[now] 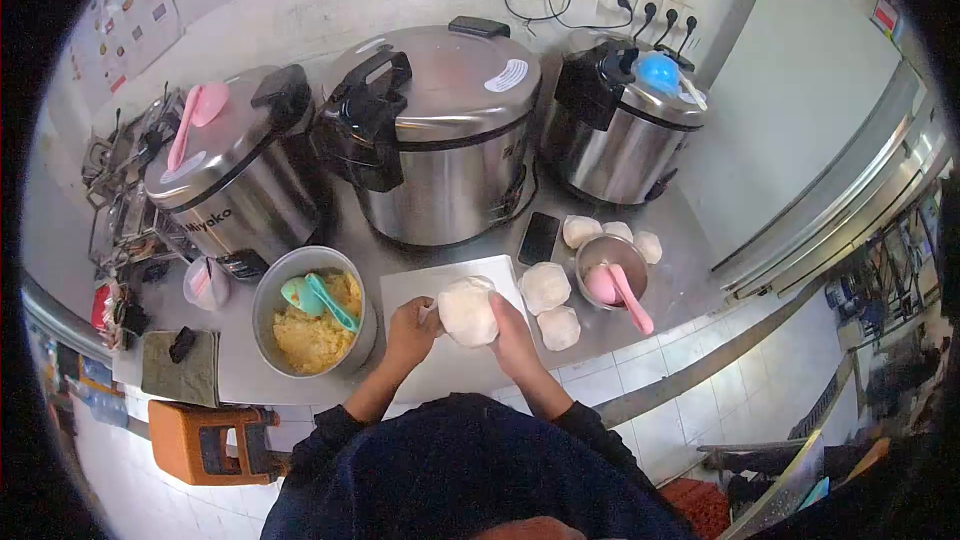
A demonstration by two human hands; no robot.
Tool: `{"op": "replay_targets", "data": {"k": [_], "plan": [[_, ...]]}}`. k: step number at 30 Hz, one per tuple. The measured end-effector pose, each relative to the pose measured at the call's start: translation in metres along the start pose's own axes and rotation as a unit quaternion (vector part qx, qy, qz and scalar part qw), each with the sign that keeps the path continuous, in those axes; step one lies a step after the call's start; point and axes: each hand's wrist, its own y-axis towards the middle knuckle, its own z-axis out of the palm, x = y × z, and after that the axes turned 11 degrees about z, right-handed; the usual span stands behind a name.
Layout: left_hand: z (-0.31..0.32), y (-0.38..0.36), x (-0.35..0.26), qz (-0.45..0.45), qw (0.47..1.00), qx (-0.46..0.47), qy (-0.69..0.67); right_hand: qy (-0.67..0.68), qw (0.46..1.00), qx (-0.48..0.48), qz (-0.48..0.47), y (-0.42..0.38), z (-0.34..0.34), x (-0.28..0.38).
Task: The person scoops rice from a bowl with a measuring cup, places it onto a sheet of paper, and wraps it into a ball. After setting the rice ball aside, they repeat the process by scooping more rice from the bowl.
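Observation:
Both my hands hold a round white wrapped bundle (pixel 468 311) above a white sheet or board (pixel 440 368). My left hand (pixel 411 331) grips its left edge, and my right hand (pixel 512 338) is around its right side. Left of them stands a metal pot (pixel 262 325) of yellow food (pixel 305 338) with a turquoise scoop (pixel 325 300) in it. To the right, similar white bundles (pixel 545 287) lie on the metal table beside a small steel bowl (pixel 588 262) holding a pink scoop (pixel 630 298). A black phone (pixel 539 238) lies behind the bundles.
Three large steel cookers, left (pixel 240 195), middle (pixel 440 185) and right (pixel 620 155), line the back of the table. A folded cloth (pixel 180 368) lies at the front left, above an orange stool (pixel 190 440). A small cup (pixel 206 283) stands near the left cooker.

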Motion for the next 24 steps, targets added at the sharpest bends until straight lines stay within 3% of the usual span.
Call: {"op": "replay_targets", "data": {"k": [1,4,5,7,10,13,14,15,16,17,18,20,21,22,24], "plan": [[0.001,0.002,-0.001,-0.013,0.999,-0.009,-0.04,-0.046,0.999,0.007,-0.011,0.004,-0.002,0.002],[-0.002,0.011,-0.005,0.095,0.991,-0.027,0.086,0.188,0.98,0.025,0.056,0.017,-0.003,0.003],[-0.002,0.014,-0.01,0.158,0.966,-0.081,0.188,0.205,0.977,0.007,0.053,0.017,-0.002,0.003],[-0.005,0.021,-0.04,0.275,0.864,-0.19,0.376,0.237,0.97,-0.029,0.046,0.017,0.0,0.004],[0.001,0.022,-0.032,0.162,0.948,-0.038,0.269,0.243,0.969,-0.044,-0.001,0.015,0.001,0.001],[0.016,0.025,-0.026,0.158,0.976,-0.038,0.146,0.11,0.985,-0.066,-0.112,0.018,-0.003,-0.009],[0.02,0.026,-0.025,0.167,0.978,-0.009,0.124,-0.058,0.972,-0.146,-0.177,0.027,-0.016,-0.023],[0.023,0.027,-0.024,0.182,0.978,0.024,0.1,-0.222,0.918,-0.236,-0.229,0.038,-0.029,-0.038],[0.022,0.025,-0.029,0.181,0.981,0.042,0.056,-0.242,0.879,-0.295,-0.287,0.04,-0.026,-0.047],[0.029,0.025,0.003,0.079,0.991,0.073,-0.082,-0.319,0.836,-0.316,-0.315,0.036,-0.027,-0.046],[0.039,0.029,0.042,0.046,0.975,0.1,-0.193,-0.163,0.913,-0.29,-0.237,0.056,-0.048,-0.065],[0.058,0.042,0.08,-0.08,0.898,0.111,-0.418,-0.347,0.782,-0.387,-0.343,0.049,-0.043,-0.052],[0.074,0.049,0.081,-0.164,0.839,0.118,-0.505,-0.244,0.845,-0.358,-0.314,0.03,-0.026,-0.038],[0.078,0.047,0.068,-0.168,0.832,0.139,-0.51,-0.129,0.889,-0.334,-0.286,0.011,-0.008,-0.025],[0.087,0.043,0.044,-0.193,0.844,0.141,-0.479,-0.156,0.883,-0.355,-0.266,0.001,-0.014,-0.024]]}}
